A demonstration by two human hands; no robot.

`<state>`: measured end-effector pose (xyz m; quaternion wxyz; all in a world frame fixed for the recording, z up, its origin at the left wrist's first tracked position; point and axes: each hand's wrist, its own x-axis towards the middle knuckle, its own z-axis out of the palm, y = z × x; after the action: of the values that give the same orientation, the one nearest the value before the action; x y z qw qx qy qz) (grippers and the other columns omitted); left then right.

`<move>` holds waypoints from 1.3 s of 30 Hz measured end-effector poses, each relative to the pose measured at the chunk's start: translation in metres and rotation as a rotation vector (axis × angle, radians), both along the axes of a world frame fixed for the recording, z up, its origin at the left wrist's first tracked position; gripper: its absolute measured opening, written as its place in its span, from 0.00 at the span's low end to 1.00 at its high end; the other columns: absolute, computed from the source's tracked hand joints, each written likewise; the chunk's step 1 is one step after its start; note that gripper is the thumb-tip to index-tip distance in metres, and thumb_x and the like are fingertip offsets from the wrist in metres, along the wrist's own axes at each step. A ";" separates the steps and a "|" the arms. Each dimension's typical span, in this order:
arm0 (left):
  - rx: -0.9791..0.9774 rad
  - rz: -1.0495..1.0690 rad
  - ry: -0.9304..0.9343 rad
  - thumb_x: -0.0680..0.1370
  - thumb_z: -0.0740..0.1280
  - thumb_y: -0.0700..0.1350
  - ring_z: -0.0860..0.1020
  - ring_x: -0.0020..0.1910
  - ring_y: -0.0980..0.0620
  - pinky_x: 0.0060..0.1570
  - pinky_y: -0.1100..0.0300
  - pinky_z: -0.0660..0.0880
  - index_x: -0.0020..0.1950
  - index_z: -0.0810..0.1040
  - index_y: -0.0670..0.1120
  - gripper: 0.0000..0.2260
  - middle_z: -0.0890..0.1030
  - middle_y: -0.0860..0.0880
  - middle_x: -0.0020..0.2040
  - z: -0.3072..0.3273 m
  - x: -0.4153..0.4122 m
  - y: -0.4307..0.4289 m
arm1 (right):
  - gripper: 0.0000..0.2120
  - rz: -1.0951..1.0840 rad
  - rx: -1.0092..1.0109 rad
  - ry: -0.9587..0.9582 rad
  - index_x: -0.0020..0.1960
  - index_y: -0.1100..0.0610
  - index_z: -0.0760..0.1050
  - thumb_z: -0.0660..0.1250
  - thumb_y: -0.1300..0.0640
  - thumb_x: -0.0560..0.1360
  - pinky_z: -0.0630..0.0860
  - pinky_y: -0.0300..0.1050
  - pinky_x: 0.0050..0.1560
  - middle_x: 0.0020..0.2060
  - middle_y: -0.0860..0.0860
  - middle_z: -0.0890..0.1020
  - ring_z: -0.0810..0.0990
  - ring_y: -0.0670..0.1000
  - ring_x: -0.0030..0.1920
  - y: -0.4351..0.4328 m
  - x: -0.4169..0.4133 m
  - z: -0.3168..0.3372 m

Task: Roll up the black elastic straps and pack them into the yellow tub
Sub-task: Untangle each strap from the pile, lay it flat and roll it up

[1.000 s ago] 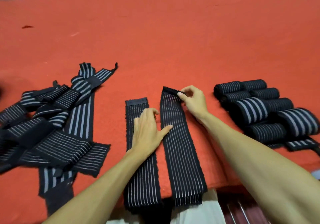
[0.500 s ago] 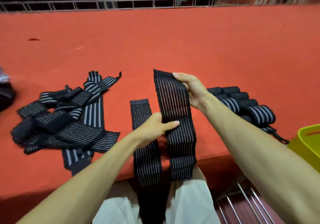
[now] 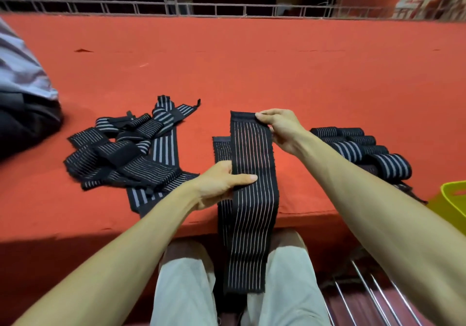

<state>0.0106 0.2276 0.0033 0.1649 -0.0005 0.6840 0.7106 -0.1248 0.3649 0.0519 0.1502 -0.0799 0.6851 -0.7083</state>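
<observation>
Right hand [image 3: 280,129] pinches the far top corner of the pinstriped elastic strap [image 3: 252,199]. Left hand [image 3: 222,182] grips its left edge mid-length, thumb across the front. The strap's tail hangs over the near edge of the red table [image 3: 252,60]. Yellow tub [image 3: 451,199] is at near right, past the rolled straps [image 3: 365,151]. Risk: the one-corner pinch lets the top edge skew, so the roll goes conical.

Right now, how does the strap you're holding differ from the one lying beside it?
The held strap is lifted off the red table, its top end pinched by the right hand, its middle gripped by the left hand; the flat strap lies on the table. The flat strap is mostly hidden behind the held strap. Both are unrolled, black, thinly striped.
</observation>
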 end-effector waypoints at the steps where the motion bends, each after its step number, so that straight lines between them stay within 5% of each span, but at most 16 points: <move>1: -0.023 0.019 -0.012 0.78 0.68 0.40 0.80 0.59 0.43 0.60 0.47 0.77 0.63 0.75 0.37 0.15 0.81 0.41 0.59 -0.007 -0.001 -0.003 | 0.04 -0.002 0.012 0.005 0.51 0.62 0.77 0.67 0.64 0.77 0.74 0.37 0.27 0.37 0.53 0.79 0.78 0.46 0.31 -0.002 -0.001 -0.003; 5: -0.168 0.090 -0.015 0.78 0.68 0.40 0.82 0.54 0.47 0.50 0.56 0.78 0.62 0.76 0.39 0.13 0.82 0.42 0.57 -0.028 -0.007 -0.023 | 0.02 0.018 0.006 0.009 0.47 0.62 0.77 0.69 0.66 0.75 0.75 0.37 0.31 0.38 0.54 0.81 0.79 0.49 0.34 -0.011 -0.004 -0.012; 10: -0.176 0.202 0.028 0.77 0.69 0.49 0.81 0.56 0.50 0.61 0.50 0.76 0.70 0.68 0.46 0.24 0.83 0.46 0.57 -0.042 -0.024 -0.051 | 0.05 0.107 -0.036 -0.045 0.43 0.62 0.76 0.70 0.70 0.73 0.76 0.41 0.40 0.38 0.56 0.81 0.81 0.51 0.37 -0.022 -0.013 -0.033; 17: -0.204 0.549 0.307 0.79 0.67 0.43 0.79 0.36 0.53 0.39 0.58 0.78 0.61 0.76 0.43 0.11 0.80 0.46 0.40 -0.033 -0.074 -0.067 | 0.07 0.138 -0.012 -0.056 0.40 0.62 0.77 0.71 0.71 0.71 0.75 0.39 0.35 0.35 0.55 0.80 0.79 0.50 0.35 -0.037 -0.028 -0.063; 21: -0.317 0.597 0.292 0.78 0.69 0.40 0.75 0.27 0.55 0.30 0.61 0.74 0.53 0.80 0.43 0.05 0.80 0.49 0.33 -0.048 -0.103 -0.077 | 0.06 0.152 0.074 0.005 0.41 0.61 0.78 0.72 0.69 0.71 0.76 0.37 0.35 0.35 0.53 0.80 0.79 0.47 0.34 -0.045 -0.050 -0.078; 31: -0.564 0.685 0.296 0.75 0.72 0.43 0.77 0.29 0.57 0.37 0.63 0.75 0.48 0.84 0.48 0.03 0.82 0.51 0.34 -0.083 -0.175 -0.099 | 0.06 -0.013 0.434 0.298 0.37 0.49 0.81 0.77 0.57 0.69 0.77 0.44 0.36 0.33 0.45 0.83 0.77 0.40 0.30 -0.075 -0.118 -0.122; 35: -0.707 0.713 0.325 0.76 0.71 0.45 0.78 0.40 0.57 0.46 0.64 0.72 0.51 0.85 0.48 0.06 0.82 0.54 0.39 -0.096 -0.198 -0.097 | 0.03 -0.051 0.469 0.328 0.40 0.52 0.83 0.77 0.57 0.69 0.74 0.35 0.40 0.34 0.44 0.84 0.79 0.40 0.34 -0.081 -0.138 -0.136; 39: -0.809 0.720 0.364 0.76 0.70 0.46 0.78 0.43 0.56 0.46 0.70 0.66 0.56 0.84 0.47 0.09 0.84 0.50 0.46 -0.105 -0.202 -0.098 | 0.03 -0.068 0.524 0.380 0.41 0.53 0.84 0.77 0.56 0.69 0.69 0.25 0.37 0.33 0.42 0.82 0.77 0.34 0.32 -0.083 -0.142 -0.144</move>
<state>-0.1915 0.1296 -0.1018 -0.2214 -0.1743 0.8756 0.3924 -0.2668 0.2817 -0.0922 0.0115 -0.1462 0.8622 -0.4848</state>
